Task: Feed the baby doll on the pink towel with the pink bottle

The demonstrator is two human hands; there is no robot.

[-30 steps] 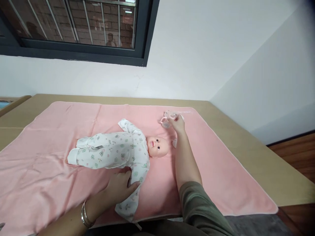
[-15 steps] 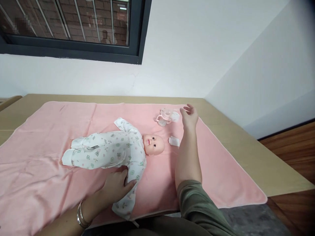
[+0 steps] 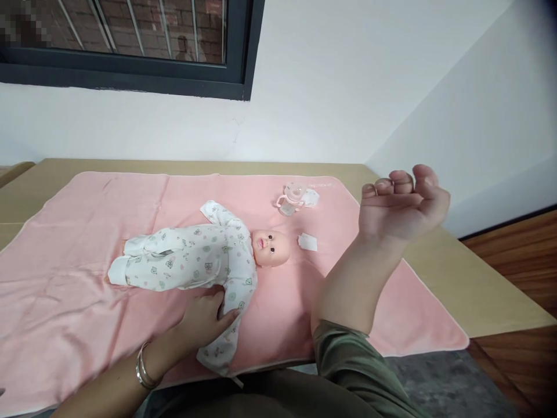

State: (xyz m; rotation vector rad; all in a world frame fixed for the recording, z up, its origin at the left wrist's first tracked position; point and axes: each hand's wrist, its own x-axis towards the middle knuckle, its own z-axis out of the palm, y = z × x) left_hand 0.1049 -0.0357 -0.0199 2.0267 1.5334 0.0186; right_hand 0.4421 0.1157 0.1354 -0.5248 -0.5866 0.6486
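A baby doll [image 3: 195, 255] in a white patterned sleepsuit lies on its back on a pink blanket [image 3: 278, 331], head to the right. My left hand [image 3: 202, 319] is at the doll's near sleeve [image 3: 237, 290], thumb on top of the cloth and the other fingers partly hidden under its edge. Up at the right, above the blanket and table edge, my right hand [image 3: 391, 203] is raised, palm showing, fingers loosely bent with nothing in them. Beyond the doll's head lie a clear baby bottle [image 3: 289, 203] with pink handles and a small white piece [image 3: 307, 242].
Another white piece [image 3: 311, 198] lies beside the bottle. The blanket covers most of a wooden table [image 3: 461, 290]. Behind it stands a white wall [image 3: 313, 116] with a dark-framed window [image 3: 248, 58]; wooden panelling [image 3: 517, 255] is at the right.
My right hand has swung right and up, away from the bottle's side, and turned its palm into view. My left hand stays on the sleeve. The view has tilted slightly.
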